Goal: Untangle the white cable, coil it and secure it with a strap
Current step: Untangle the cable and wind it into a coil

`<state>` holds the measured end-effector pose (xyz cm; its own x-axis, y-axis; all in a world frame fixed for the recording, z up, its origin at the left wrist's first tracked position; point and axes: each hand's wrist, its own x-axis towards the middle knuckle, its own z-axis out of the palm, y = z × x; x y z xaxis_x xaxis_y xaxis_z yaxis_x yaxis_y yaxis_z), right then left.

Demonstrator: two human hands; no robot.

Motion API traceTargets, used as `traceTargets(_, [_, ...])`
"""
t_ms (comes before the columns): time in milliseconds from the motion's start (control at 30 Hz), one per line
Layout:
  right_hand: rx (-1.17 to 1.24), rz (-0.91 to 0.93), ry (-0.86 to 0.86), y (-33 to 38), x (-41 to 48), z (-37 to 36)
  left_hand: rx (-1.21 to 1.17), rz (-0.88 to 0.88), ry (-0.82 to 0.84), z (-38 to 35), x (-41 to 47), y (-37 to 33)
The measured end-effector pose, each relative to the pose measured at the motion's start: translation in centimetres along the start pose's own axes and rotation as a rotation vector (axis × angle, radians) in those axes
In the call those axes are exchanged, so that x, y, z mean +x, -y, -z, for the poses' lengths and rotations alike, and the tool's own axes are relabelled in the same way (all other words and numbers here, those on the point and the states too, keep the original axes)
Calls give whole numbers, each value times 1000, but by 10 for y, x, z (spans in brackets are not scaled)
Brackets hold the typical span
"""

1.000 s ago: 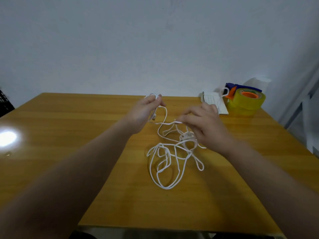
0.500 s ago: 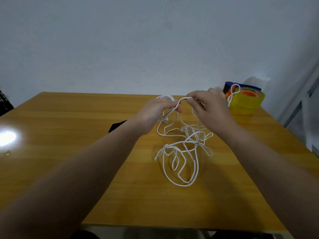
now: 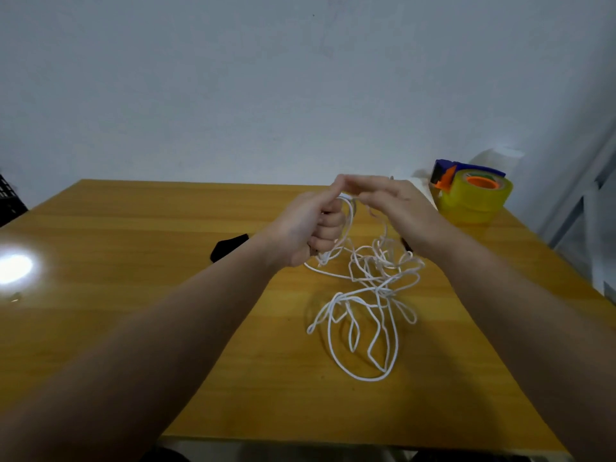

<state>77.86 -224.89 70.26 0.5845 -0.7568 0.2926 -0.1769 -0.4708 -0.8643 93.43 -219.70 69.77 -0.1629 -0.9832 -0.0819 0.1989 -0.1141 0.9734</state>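
Note:
A thin white cable [image 3: 368, 305] lies in a loose tangle of loops on the wooden table [image 3: 140, 261], its upper part lifted off the surface. My left hand [image 3: 313, 225] is a closed fist around a few gathered loops of the cable. My right hand [image 3: 396, 208] meets it fingertip to fingertip and pinches a strand of the same cable at the top. A black strap-like piece [image 3: 226, 248] lies flat on the table just left of my left wrist, partly hidden by the forearm.
A yellow tape roll in an orange and blue dispenser [image 3: 473, 195] stands at the table's back right corner. A white object [image 3: 423, 188] peeks out behind my right hand. A black crate edge [image 3: 8, 201] shows at far left, and a grey metal frame [image 3: 586, 208] stands on the right.
Both hands came closer together and rose slightly, fingertips now touching. More loops are gathered in my left fist, and the tangle on the table has shifted a little.

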Motion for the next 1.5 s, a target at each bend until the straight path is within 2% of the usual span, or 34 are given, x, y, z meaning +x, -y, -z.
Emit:
traceTargets(33, [164, -4, -21, 1, 0, -4, -37, 6, 3, 0, 1, 1])
traceTargets(67, [222, 5, -52, 0, 0, -8, -84, 5, 8, 0, 2, 1])
traceTargets(167, [132, 20, -93, -1, 2, -16, -146, -24, -30, 1, 3, 0])
traceTargets(300, [-14, -28, -96, -3, 0, -23, 149, -149, -228, 6, 4, 1])
traceTargets(433, [73, -196, -88, 4, 1, -25, 337, -178, -277, 10, 1, -12])
traceTargets(600, [427, -262, -162, 6, -1, -20, 414, -44, -137, 12, -5, -22])
traceTargets(733, [444, -221, -136, 4, 1, -22, 377, 87, 41, 15, -9, -19])
traceTargets(800, [396, -199, -98, -2, 0, -24, 375, 112, 89, 17, -11, -19])
traceTargets(900, [238, -151, -50, -5, -2, -25, 320, 31, 19, 20, -10, -13])
traceTargets(1067, [238, -176, 10, -13, -4, -12, -305, -105, -251, 30, -11, -11])
traceTargets(1167, [119, -189, -26, -22, -9, -8, -430, -132, -331, 38, -16, -13])
traceTargets(1367, [-234, -238, -566, -35, 0, -14, -322, 2, -48, 23, -20, 1])
traceTargets(1433, [-358, -253, -557, -38, 4, -18, -316, -30, -18, 12, -20, 1])
traceTargets(1500, [-463, -254, -340, -37, 3, -21, -346, -95, -11, 6, -17, -3])
